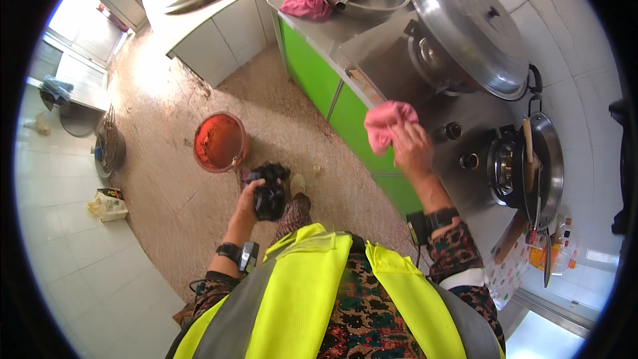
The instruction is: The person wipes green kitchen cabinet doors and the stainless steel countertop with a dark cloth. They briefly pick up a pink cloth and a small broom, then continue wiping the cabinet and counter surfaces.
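Observation:
My left hand (247, 203) is closed on a crumpled black plastic bag (270, 201), held low in front of my body above the floor. What the bag contains is hidden. A pink cloth (387, 123) is bunched under the fingers of my right hand (413, 151), at the front edge of the steel stove top (435, 116). Whether the cloth presses on the edge or hangs just above it, I cannot tell. Two black stove knobs (452, 131) sit to the right of that hand.
A red bucket (244, 139) stands on the floor left of the bag. Green cabinet doors (309, 70) front the counter. A large lidded pot (468, 26) and a wok (555, 173) rest on the burners. Farther back lie another pink cloth (306, 7) and metal basins (392, 1).

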Demonstrator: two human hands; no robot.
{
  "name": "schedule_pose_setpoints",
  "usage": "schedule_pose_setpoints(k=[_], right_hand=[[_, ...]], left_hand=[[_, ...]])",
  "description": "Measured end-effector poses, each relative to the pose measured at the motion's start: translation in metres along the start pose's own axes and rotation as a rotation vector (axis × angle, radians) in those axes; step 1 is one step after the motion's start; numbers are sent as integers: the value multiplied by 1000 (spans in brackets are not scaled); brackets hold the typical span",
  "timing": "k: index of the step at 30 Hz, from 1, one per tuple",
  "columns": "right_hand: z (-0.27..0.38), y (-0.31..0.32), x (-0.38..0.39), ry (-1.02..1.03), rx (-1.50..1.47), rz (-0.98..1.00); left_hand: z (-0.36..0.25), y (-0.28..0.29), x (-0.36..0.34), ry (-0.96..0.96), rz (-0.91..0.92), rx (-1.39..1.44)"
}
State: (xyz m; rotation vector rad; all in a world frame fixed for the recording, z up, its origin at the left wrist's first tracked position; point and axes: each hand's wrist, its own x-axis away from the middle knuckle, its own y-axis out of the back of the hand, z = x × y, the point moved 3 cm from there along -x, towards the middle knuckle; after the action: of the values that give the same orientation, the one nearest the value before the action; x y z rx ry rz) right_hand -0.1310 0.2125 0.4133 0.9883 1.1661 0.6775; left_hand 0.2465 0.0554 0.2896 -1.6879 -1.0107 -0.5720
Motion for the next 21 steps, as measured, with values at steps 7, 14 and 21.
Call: schedule_pose_setpoints(k=[7,14,21], right_hand=[[5,41,139,-173,-425,103],[30,41,53,-430,-949,116],[83,-4,-119,31,-840,-34]], left_hand=[[58,-12,43,-99,135,127],[62,-10,41,-82,85,92],[-9,-1,-8,-65,-25,107]])
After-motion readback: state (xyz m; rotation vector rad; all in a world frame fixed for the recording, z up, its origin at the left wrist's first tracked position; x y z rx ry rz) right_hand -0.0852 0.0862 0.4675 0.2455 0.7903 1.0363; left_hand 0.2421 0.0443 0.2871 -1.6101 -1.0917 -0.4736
